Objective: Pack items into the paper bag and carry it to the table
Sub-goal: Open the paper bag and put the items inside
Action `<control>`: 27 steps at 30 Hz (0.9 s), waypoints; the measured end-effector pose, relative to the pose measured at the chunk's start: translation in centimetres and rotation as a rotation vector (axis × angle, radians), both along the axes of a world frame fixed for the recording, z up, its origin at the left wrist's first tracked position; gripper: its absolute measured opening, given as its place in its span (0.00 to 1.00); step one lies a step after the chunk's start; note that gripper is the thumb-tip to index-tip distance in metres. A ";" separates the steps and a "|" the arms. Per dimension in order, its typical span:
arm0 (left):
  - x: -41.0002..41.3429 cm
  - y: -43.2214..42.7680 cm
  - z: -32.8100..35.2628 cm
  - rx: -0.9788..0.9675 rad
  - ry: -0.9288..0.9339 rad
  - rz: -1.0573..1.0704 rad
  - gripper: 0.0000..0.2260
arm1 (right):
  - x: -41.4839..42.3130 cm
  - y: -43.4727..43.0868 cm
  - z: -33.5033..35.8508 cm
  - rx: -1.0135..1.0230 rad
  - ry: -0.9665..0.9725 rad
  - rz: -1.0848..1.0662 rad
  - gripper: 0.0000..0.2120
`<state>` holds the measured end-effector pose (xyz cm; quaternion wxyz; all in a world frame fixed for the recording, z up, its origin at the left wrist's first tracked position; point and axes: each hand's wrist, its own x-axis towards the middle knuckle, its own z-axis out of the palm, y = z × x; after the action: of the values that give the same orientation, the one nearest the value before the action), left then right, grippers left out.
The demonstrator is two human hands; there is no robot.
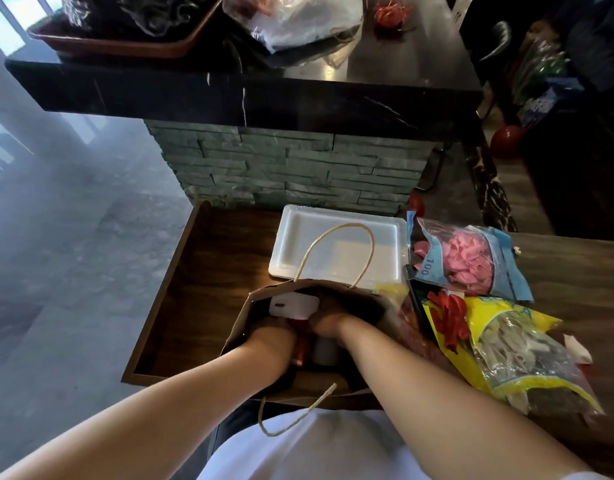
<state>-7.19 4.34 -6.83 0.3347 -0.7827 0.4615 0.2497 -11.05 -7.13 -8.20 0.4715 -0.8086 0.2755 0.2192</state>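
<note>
A brown paper bag (245, 317) with twine handles stands open on the dark wooden tray table (201, 271), right in front of me. Both my hands are inside it. My left hand (272, 332) and my right hand (328, 322) close together around a white boxy device (293, 304) near the bag's far wall. Below them, deeper in the bag, a red item and a grey cylinder (324, 351) show. The fingers of both hands are partly hidden in the bag's shadow.
A white foam tray (336, 244) lies behind the bag. To the right lie a bag of pink balloons (468, 259), a yellow bag of balloons (517, 351) and loose red balloons (449, 317). A black stone counter (246, 95) rises behind.
</note>
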 end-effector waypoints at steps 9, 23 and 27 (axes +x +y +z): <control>2.1 1.7 4.4 -0.218 -0.016 0.203 0.15 | 0.0 -0.9 0.0 0.019 0.124 -0.048 0.21; 3.1 2.9 5.8 -0.311 0.098 0.579 0.16 | 0.6 0.9 0.7 -0.057 0.287 0.219 0.21; 3.5 2.8 5.7 -0.312 0.170 0.755 0.24 | 0.9 0.8 1.9 -0.114 0.315 0.249 0.21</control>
<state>-3.72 7.13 -1.08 0.0577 -0.9149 0.2006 0.3455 -10.16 -6.36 -6.32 0.3456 -0.8174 0.2557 0.3834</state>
